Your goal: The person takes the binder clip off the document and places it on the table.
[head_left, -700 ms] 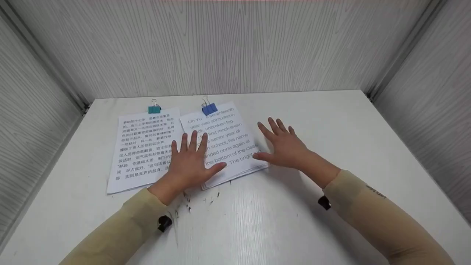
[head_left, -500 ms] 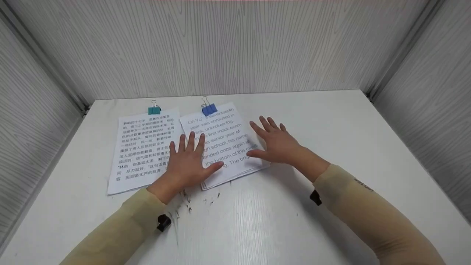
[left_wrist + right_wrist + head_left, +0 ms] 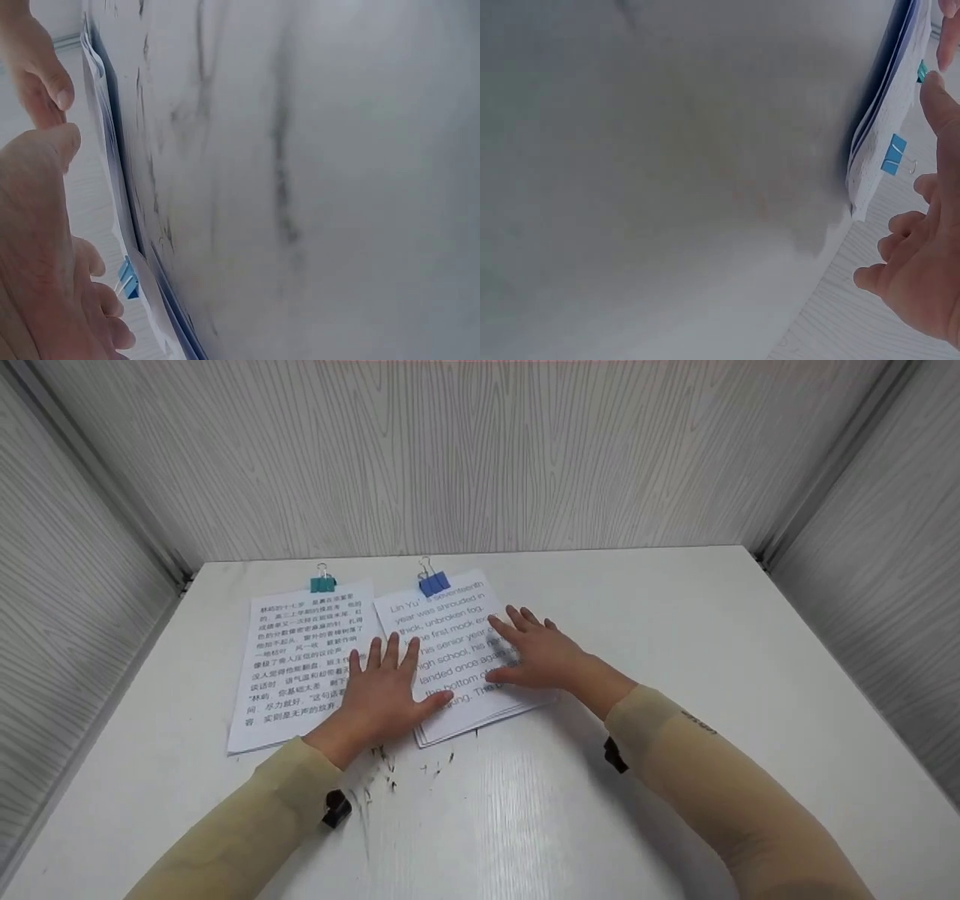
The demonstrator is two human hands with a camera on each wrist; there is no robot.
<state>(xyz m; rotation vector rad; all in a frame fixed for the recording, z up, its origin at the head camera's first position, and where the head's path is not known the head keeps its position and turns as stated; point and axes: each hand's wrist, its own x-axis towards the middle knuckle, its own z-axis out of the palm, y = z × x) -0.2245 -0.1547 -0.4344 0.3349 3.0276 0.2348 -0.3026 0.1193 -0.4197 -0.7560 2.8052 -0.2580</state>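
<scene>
Two stacks of printed sheets lie side by side on the table. The left stack (image 3: 289, 660) has Chinese text and a teal binder clip (image 3: 322, 584) at its top edge. Tilted beside it, the right stack (image 3: 457, 622) has English text and a blue binder clip (image 3: 434, 583). My left hand (image 3: 382, 697), fingers spread, is over where the two stacks meet and covers part of both. Over the right side of the English stack is my right hand (image 3: 544, 656), fingers also spread. Both wrist views show the hands above the sheets, holding nothing.
The white table (image 3: 645, 607) has dark scuff marks (image 3: 390, 769) in front of the stacks. A wood-grain panel (image 3: 480, 457) closes off the back, with side panels at left and right. Black wrist devices (image 3: 337, 808) hang under the sleeves.
My right hand has moved left, from beside the English stack to over its right part. My left hand stays nearly where it was. The head view has shifted slightly.
</scene>
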